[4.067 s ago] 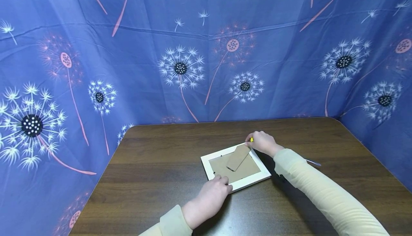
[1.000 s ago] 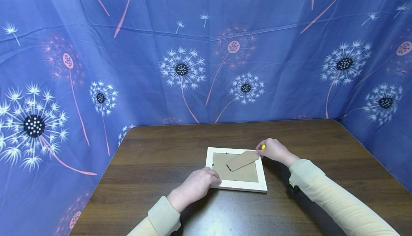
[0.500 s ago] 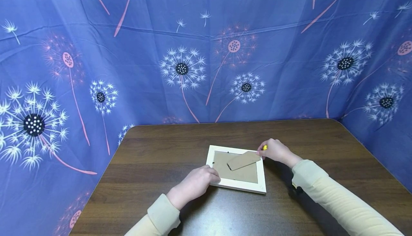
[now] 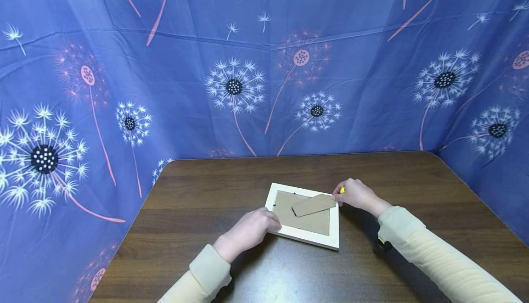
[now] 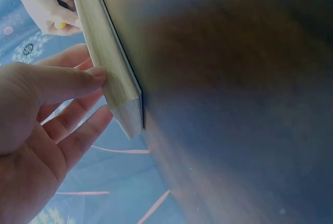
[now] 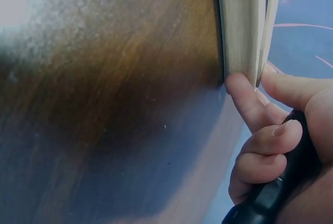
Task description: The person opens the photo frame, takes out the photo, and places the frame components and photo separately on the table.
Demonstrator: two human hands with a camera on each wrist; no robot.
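- The left hand (image 4: 250, 227) has its thumb set against its fingers on the near left corner of the picture frame (image 4: 307, 235); seen from the left wrist, the fingers are spread apart but the grip is on the wood.
- The right hand (image 4: 356, 193) does two jobs: thumb and forefinger pinch the frame's far right corner and the end of the stand flap (image 4: 314, 205), while the lower fingers curl around a tool (image 6: 300, 165) with a black handle, probably a screwdriver.
- That doubled grip looks the weakest point to me: with fingers busy on the handle, the pinch could slip, and the corner would drop.
- Pulling the flap too hard could strain it where its dark strip meets the backing board (image 4: 316, 223).
- The tool's shaft, if swung, could scratch the white border.
- The frame lies back upward over the middle of the desk (image 4: 198, 202); whether it rests flat I can't tell.
- Beyond hangs a blue dandelion-print cloth (image 4: 186, 110).
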